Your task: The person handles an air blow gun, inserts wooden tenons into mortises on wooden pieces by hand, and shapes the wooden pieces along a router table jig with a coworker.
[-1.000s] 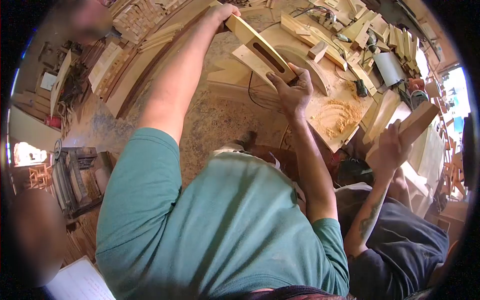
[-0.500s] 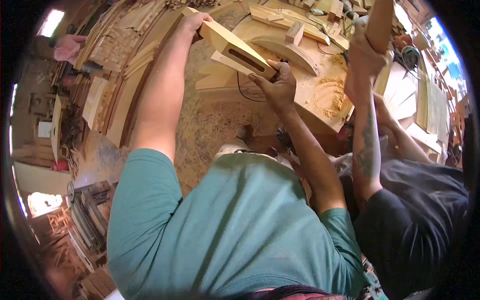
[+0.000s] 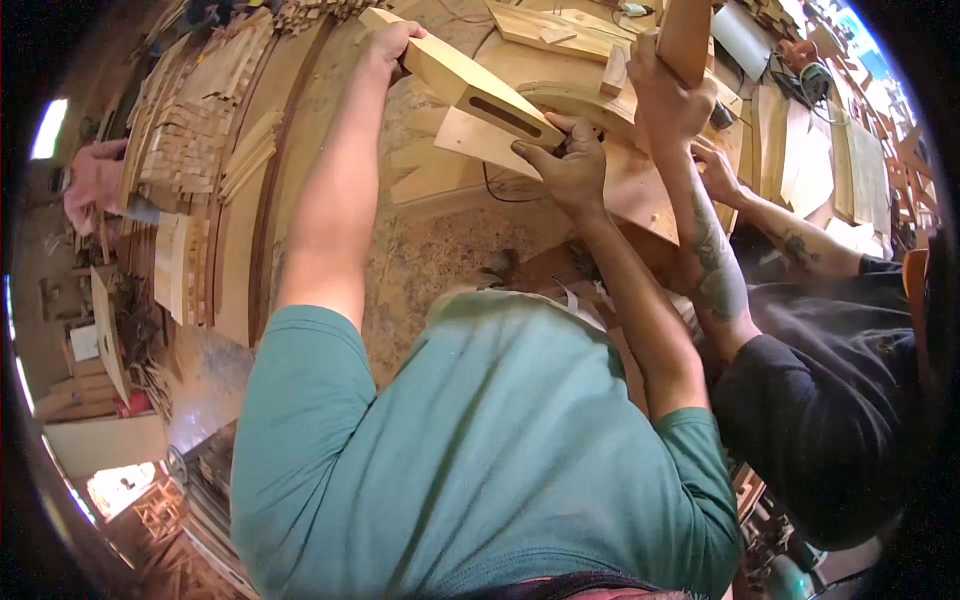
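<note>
Both of my hands hold one pale wooden piece (image 3: 455, 72) with a long slot cut in its near end face. My left hand (image 3: 392, 45) is closed round its far part, at the upper left. At the near right end, my right hand (image 3: 575, 168) grips the corner beside the slot, thumb and fingers curled on it. A flat pale board (image 3: 478, 138) shows just below the slotted piece; whether it touches my fingers I cannot tell. Under all this lies a dusty work surface (image 3: 430, 230).
A co-worker in a dark shirt (image 3: 830, 390) stands close on my right, one hand (image 3: 668, 110) round a brown wooden piece (image 3: 685, 40). A curved wooden part (image 3: 570, 97) lies beyond my right hand. Stacked wood strips (image 3: 200, 130) are at left, a power tool (image 3: 800, 75) at right.
The view has turned slightly. My hands keep their grip, the right one now a little further right and lower. The co-worker's raised hand has shifted left, and their other hand shows more.
</note>
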Motion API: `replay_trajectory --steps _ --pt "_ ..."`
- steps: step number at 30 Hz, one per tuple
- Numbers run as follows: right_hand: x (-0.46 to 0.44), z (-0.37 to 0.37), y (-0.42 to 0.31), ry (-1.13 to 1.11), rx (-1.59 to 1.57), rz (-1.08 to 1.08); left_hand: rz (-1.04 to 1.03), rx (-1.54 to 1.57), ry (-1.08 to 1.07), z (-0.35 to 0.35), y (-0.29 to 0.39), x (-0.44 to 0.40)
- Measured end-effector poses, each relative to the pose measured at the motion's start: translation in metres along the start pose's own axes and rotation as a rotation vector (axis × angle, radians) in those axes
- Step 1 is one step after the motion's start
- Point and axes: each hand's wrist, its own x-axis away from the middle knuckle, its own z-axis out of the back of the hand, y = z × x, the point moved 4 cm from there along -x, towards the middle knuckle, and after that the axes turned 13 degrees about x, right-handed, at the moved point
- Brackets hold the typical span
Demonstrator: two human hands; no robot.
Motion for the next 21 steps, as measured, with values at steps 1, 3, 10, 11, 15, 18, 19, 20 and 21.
replay_trajectory --steps 1,3,10,11,15,18,19,20,21 --pt "-0.002 -0.006 -0.004 0.005 0.023 -0.018 0.032 0.017 -0.012 0.005 -0.005 -0.016" --pt "-0.005 -0.014 -0.014 0.011 0.064 -0.058 0.062 0.033 -0.091 0.013 -0.013 -0.039" --pt "-0.009 -0.043 -0.008 0.059 0.127 -0.118 0.083 0.079 -0.132 0.035 -0.016 -0.054" --pt "-0.011 -0.045 -0.001 0.059 0.179 -0.127 0.084 0.1 -0.137 0.039 -0.02 -0.061" --pt "-0.012 -0.057 0.008 0.096 0.165 -0.09 0.077 0.189 -0.23 0.06 -0.039 -0.103" --pt "-0.01 -0.064 0.002 0.096 0.183 -0.073 0.063 0.267 -0.216 0.069 -0.039 -0.099" --pt "-0.009 -0.065 -0.002 0.098 0.198 -0.085 0.058 0.295 -0.185 0.07 -0.036 -0.09" --pt "-0.008 -0.066 -0.008 0.1 0.213 -0.095 0.048 0.314 -0.19 0.073 -0.037 -0.089" --pt "-0.006 -0.067 -0.011 0.101 0.227 -0.106 0.037 0.331 -0.194 0.077 -0.036 -0.087"
